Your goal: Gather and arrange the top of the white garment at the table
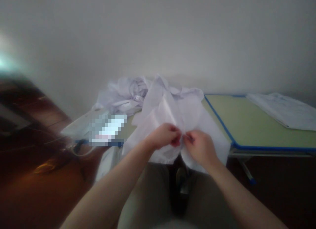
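Observation:
A thin white fabric sheet [172,114] drapes over the near edge of the table toward my lap. My left hand [164,136] and my right hand [199,146] meet at its lower middle, each pinching the fabric with closed fingers, fingertips almost touching. Behind it, a crumpled heap of white fabric [125,94] lies against the wall. The picture is blurred.
The table [237,123] has a pale green top with a blue rim; a flat stack of white sheets [283,110] lies at its right. A pixelated flat item [108,128] sits at the left. Dark reddish-brown floor [37,176] spreads left, and the wall is close behind.

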Tool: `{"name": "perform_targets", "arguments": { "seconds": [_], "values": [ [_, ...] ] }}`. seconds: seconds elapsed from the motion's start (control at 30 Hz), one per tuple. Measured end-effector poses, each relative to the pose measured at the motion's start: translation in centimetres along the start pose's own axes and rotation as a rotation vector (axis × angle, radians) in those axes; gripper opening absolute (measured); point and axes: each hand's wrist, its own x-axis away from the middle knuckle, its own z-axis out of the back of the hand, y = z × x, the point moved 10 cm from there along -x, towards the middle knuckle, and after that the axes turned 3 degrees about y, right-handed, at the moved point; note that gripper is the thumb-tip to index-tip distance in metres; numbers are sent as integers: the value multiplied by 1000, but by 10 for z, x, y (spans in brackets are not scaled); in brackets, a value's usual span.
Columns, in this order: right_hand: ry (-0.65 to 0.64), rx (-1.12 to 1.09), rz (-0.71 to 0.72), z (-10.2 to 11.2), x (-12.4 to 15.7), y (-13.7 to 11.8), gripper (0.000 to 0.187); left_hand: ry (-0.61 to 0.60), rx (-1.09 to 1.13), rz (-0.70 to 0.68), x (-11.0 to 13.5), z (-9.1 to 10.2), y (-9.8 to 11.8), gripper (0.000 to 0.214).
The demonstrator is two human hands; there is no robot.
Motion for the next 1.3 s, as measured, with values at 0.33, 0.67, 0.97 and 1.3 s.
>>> {"name": "perform_targets", "arguments": {
  "seconds": [0.33,0.67,0.97,1.3],
  "values": [
    [114,90,212,-4,17,-18,26,-35,81,24,1,-4,-3,15],
    [70,-330,129,-9,17,-6,27,-107,74,41,6,-5,-4,18],
    [79,-193,-18,-16,13,5,20,-44,-125,-58,3,2,0,28],
    [-43,-425,-273,-22,6,23,18,66,-395,-260,10,6,19,24]
  ]
}}
